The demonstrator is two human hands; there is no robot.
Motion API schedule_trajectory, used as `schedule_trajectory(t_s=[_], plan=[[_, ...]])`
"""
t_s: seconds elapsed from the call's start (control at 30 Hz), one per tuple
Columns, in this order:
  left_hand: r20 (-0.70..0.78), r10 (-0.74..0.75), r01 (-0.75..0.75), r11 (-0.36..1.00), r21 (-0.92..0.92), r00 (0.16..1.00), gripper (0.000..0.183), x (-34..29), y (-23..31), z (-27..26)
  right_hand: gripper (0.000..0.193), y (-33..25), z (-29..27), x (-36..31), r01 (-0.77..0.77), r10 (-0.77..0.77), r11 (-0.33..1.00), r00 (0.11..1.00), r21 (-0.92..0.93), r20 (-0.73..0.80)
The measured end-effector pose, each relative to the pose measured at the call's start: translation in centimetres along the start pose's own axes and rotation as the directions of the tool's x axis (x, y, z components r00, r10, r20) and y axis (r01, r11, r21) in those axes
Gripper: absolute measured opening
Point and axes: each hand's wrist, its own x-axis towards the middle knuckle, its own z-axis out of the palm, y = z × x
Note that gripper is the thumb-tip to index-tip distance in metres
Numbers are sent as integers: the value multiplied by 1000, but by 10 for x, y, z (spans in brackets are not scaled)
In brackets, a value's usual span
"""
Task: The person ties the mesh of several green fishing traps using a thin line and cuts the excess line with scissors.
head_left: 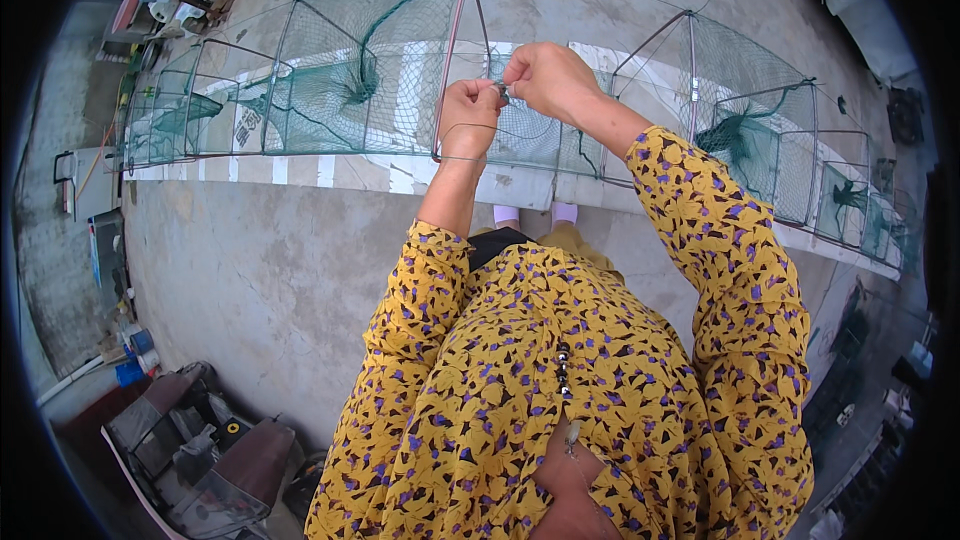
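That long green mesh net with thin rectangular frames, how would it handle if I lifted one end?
The long green mesh net would likely flop between frames, since its mesh bunches into soft folds. Its thin rectangular frames hold the mesh open, suggesting stiffness. It's probably light for its length, being mostly transparent mesh.

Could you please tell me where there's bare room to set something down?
Bare concrete lies between the striped boards and the left sleeve. It's crowded around the left hand and right hand, with netting on both sides.

Green net (361, 82) (yellow, purple-flecked sleeve (725, 240))
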Motion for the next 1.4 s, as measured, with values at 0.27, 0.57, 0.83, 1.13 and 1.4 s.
schedule_trajectory(t_s=[0.27, 0.57, 0.83, 1.13, 1.4], plan=[[6, -13, 13, 1000, -22, 1000, 15, -1, -1, -1, 13, 1, 1, -4, -9, 7, 1000, 997, -27, -71], [11, -10, 10, 1000, 14, 1000, 14, 1, -3, -1, 13, 1, 2, 0, 1, -2, 1000, 1000, -19, -15], [45, 36, -40, 995, 90, 998, 12, 0, -5, -3, 17, 5, 16, 2, -8, 8, 1000, 1000, 7, -21], [-49, 413, -386, 882, 269, 909, 8, -7, -10, 2, 11, -8, 13, -16, 110, -121, 983, 991, -149, -65], [-141, 444, -444, 895, 35, 885, 13, -3, -20, 5, 13, -12, -6, -10, 248, -351, 898, 901, -363, -254]])
